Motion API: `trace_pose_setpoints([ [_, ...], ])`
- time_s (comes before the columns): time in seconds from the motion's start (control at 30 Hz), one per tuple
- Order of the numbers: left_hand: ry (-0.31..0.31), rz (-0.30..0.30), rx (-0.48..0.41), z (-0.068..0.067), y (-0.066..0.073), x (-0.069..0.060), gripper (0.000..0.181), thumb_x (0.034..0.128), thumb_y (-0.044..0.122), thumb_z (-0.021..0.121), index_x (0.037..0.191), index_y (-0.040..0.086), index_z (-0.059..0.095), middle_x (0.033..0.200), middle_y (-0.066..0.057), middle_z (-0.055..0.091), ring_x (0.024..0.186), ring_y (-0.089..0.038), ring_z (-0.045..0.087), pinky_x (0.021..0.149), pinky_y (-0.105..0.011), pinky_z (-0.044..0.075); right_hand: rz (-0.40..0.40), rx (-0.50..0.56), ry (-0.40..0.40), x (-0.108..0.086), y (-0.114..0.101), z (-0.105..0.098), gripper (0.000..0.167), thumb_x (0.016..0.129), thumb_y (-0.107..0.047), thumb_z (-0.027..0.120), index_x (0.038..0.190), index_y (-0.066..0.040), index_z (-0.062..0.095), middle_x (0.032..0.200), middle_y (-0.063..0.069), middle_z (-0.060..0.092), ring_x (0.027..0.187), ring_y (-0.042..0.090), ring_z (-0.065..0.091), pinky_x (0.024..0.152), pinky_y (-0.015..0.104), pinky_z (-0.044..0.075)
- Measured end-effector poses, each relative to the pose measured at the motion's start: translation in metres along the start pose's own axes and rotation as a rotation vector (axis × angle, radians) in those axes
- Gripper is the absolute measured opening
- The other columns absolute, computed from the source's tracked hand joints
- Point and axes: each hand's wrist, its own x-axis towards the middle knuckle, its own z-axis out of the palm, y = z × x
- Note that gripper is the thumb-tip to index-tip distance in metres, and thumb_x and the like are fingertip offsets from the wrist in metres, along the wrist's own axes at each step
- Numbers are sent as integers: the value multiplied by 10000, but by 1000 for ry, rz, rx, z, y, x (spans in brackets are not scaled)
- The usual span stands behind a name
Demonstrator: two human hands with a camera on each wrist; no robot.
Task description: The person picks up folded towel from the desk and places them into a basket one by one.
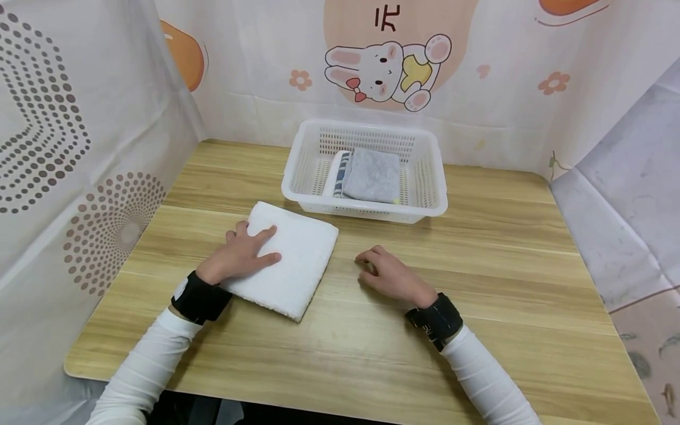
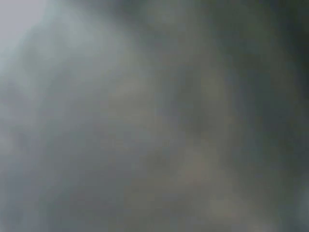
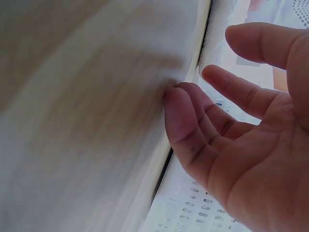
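A folded white towel (image 1: 294, 254) lies flat on the table, left of the middle in the head view. My left hand (image 1: 239, 254) rests on its left part with spread fingers, the thumb and a finger on top and others at the far left edge. To the right of the towel, apart from it, my right hand (image 1: 393, 275) lies on the tabletop with loosely bent fingers and holds nothing. In the right wrist view the fingertips (image 3: 181, 113) touch the wood, and the palm shows bare. The left wrist view is too blurred to make anything out.
A white perforated plastic basket (image 1: 366, 208) stands at the back of the table. Inside it are a folded grey cloth (image 1: 373, 175) and a blue-and-white striped cloth (image 1: 342, 175). Printed curtains (image 1: 255, 65) hang behind and beside the wooden table (image 1: 510, 260).
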Motion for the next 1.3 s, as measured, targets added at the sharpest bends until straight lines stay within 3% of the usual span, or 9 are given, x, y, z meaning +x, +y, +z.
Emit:
trace_pose_setpoints([
  [0.17,-19,37,-12,-2,-2,0,713,1007,484,511,1573,113,288,1481,-453,99,1356,-618,126,924,-756,339,3,-4,3,1,1,1,323,962,-144,639,1266,-37,627,1123,77,561,842,143,499,730,285,448],
  [0.37,-59,94,-78,-6,-7,-1,624,1027,297,501,1569,84,278,1477,-437,67,1393,-555,59,978,-744,293,-5,-6,5,0,1,1,326,959,-144,640,1265,-33,628,1124,81,562,845,144,502,734,286,452],
  [0.63,-104,135,-133,-12,-10,-2,639,965,122,476,1565,65,262,1475,-411,34,1360,-563,97,980,-709,290,-1,-5,3,1,2,2,325,962,-149,639,1265,-35,628,1127,81,555,845,147,502,731,284,451],
  [0.87,-100,183,-175,-12,-16,-2,668,919,31,526,1541,45,281,1473,-401,67,1372,-511,92,1010,-693,248,-10,-6,1,0,1,1,327,959,-140,638,1265,-25,627,1128,86,556,849,147,500,731,283,451],
  [1.1,-39,180,-190,-12,-16,-1,591,906,21,594,1449,82,369,1431,-417,144,1337,-549,194,987,-696,286,-10,-4,-2,1,2,1,325,964,-140,634,1267,-24,626,1133,85,553,854,151,498,737,286,450],
  [1.3,-6,193,-151,-12,-17,-1,604,887,33,648,1436,90,405,1287,-380,429,1139,-459,409,897,-569,383,-12,-3,-2,0,1,1,325,964,-146,634,1267,-27,627,1136,85,554,851,147,499,735,285,451],
])
